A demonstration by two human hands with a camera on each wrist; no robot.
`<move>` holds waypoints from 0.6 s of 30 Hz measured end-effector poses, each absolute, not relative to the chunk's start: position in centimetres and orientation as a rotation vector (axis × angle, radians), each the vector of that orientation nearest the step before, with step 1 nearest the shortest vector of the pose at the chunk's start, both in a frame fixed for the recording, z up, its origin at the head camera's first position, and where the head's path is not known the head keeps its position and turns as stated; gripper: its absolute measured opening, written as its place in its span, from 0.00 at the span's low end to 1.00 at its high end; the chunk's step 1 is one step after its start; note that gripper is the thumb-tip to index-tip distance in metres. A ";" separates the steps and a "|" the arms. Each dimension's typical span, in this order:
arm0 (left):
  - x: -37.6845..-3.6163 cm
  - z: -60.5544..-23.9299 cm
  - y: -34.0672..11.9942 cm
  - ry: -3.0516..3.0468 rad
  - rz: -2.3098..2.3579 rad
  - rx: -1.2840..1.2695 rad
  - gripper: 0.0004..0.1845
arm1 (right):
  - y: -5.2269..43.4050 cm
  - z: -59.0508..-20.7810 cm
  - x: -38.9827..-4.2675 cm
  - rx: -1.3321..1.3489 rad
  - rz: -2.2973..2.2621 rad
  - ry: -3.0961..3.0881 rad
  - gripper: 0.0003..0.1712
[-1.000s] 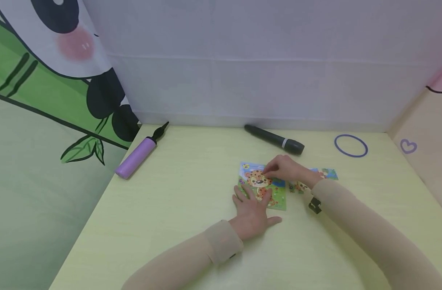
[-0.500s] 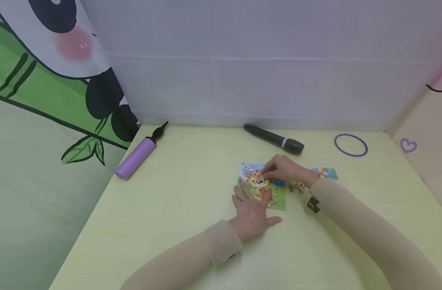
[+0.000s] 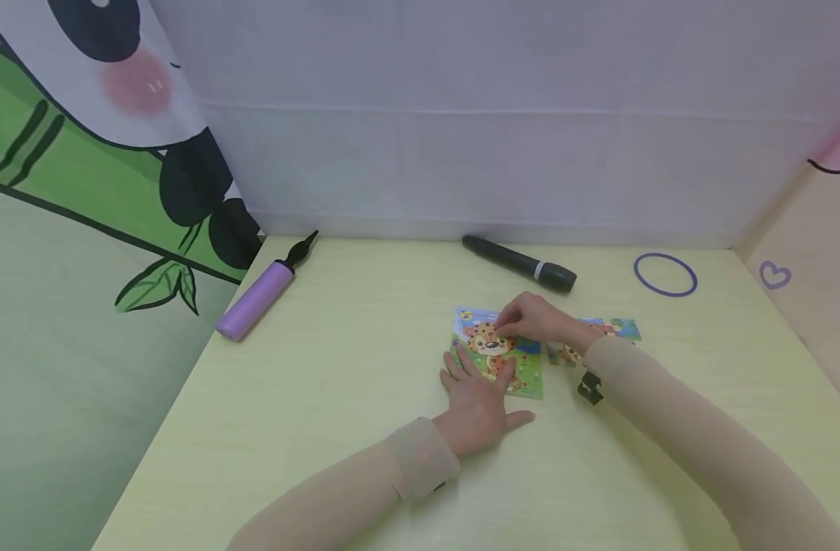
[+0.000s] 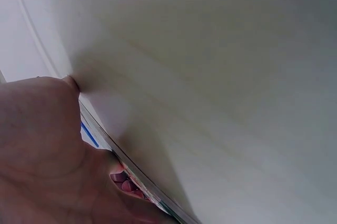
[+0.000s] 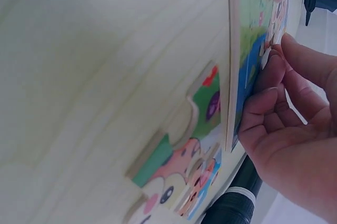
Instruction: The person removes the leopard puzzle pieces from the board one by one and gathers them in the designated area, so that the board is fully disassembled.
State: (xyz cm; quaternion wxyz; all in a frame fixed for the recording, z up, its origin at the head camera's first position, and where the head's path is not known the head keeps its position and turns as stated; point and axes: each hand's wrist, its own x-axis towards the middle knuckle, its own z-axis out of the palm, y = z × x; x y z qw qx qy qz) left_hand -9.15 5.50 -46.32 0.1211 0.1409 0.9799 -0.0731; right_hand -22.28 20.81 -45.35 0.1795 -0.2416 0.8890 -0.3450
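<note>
A flat leopard picture puzzle [image 3: 527,375] lies on the table before me. My left hand [image 3: 475,409] rests with spread fingers over its lower left edge, the thumb out on the table. My right hand [image 3: 532,317] is at its upper right part, thumb and index fingertips pinching at a puzzle piece by the leopard's head. In the right wrist view, the right hand [image 5: 295,98] has its other fingers curled against the board's blue area [image 5: 243,82]. What the fingertips hold is mostly hidden. Loose puzzle pieces [image 5: 176,171] lie beside the board, partly under the right forearm.
A black microphone [image 3: 519,264] lies behind the puzzle. The purple hand pump [image 3: 256,301] with a black nozzle is at the table's left edge. A blue ring [image 3: 665,275] lies at the back right. Beyond the table hangs a pale cloth [image 3: 420,168].
Both hands hold nearly the same places. The whole view has shifted very slightly, and the right wrist has moved a touch to the left.
</note>
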 end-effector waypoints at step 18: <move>-9.4 -46.4 5.6 2.854 -0.272 0.436 0.48 | 20.6 -45.4 -22.4 -0.619 -0.995 2.507 0.06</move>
